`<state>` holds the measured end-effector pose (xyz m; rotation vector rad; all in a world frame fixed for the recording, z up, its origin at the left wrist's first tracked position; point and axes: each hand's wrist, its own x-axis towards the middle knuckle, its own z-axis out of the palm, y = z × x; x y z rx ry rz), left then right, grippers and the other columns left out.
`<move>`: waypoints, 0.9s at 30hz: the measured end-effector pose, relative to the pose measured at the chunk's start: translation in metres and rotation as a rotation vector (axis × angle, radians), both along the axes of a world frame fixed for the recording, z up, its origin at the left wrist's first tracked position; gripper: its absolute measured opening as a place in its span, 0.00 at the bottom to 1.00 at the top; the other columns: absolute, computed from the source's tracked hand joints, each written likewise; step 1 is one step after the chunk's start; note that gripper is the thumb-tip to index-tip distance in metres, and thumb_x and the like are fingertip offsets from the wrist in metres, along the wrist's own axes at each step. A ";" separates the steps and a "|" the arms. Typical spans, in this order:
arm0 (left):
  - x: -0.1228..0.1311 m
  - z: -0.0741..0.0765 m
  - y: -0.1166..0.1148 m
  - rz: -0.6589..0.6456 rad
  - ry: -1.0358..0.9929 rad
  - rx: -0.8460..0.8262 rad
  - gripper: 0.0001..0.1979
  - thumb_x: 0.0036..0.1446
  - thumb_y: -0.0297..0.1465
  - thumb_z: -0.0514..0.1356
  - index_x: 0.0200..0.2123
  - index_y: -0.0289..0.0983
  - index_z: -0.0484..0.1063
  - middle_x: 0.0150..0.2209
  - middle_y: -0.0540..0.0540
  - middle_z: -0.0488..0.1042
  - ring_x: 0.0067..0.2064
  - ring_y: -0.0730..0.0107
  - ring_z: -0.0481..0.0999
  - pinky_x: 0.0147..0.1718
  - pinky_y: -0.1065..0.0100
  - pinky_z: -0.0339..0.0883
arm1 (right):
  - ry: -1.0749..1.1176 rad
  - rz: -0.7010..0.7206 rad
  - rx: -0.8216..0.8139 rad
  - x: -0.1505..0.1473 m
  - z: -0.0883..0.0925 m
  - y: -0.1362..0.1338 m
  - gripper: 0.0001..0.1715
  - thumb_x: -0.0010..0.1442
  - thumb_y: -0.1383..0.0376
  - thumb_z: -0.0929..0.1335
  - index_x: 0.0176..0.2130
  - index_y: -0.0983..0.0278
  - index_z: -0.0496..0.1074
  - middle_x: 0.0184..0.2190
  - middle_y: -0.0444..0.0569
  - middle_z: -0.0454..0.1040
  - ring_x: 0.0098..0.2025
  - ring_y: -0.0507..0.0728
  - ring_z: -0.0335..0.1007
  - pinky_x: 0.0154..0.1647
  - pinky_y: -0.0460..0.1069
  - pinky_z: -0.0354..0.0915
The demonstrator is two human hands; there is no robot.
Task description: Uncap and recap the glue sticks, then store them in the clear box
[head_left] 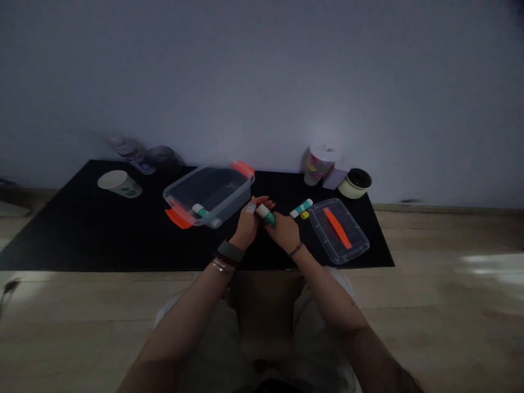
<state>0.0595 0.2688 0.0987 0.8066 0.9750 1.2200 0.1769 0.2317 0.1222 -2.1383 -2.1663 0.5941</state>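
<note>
A black mat [73, 229] lies on the wooden floor [426, 240]. At centre it carries a clear plastic box with orange handles [208, 194]; to the right lies a clear plastic lid with an orange strip [338, 232]. At upper left, a white paper cup [119, 184] rests on its side. At upper right stand a lidded plastic cup [320, 164] and a round cream container [355, 183]. The left hand [246, 226] and right hand [284, 232] meet just beside the box, their fingers clenched around a white-and-green glue stick [265, 214] held above the mat. A second stick [200, 210] lies inside the box; a third [301, 208] lies on the mat, touching a small yellow cap [304, 215].
</note>
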 end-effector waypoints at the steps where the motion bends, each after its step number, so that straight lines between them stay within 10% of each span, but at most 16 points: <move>1: -0.001 0.004 0.002 0.017 -0.067 -0.058 0.23 0.65 0.47 0.54 0.42 0.32 0.76 0.44 0.37 0.81 0.51 0.54 0.80 0.54 0.56 0.71 | -0.020 0.002 0.000 -0.002 0.001 -0.001 0.19 0.69 0.54 0.62 0.52 0.61 0.70 0.44 0.54 0.80 0.46 0.61 0.78 0.40 0.50 0.67; 12: -0.021 0.019 0.003 -0.237 0.077 -0.144 0.27 0.59 0.54 0.59 0.40 0.34 0.79 0.43 0.37 0.82 0.51 0.53 0.79 0.53 0.57 0.68 | -0.136 0.280 0.066 -0.007 0.004 -0.008 0.23 0.68 0.55 0.64 0.58 0.61 0.68 0.49 0.58 0.79 0.46 0.62 0.78 0.41 0.51 0.67; 27: -0.023 0.011 -0.004 -0.271 0.183 -0.083 0.28 0.51 0.56 0.64 0.37 0.36 0.81 0.45 0.38 0.82 0.55 0.50 0.76 0.60 0.55 0.61 | -0.100 0.261 0.050 -0.021 -0.003 -0.014 0.16 0.68 0.61 0.62 0.50 0.64 0.72 0.43 0.58 0.81 0.44 0.62 0.79 0.41 0.52 0.67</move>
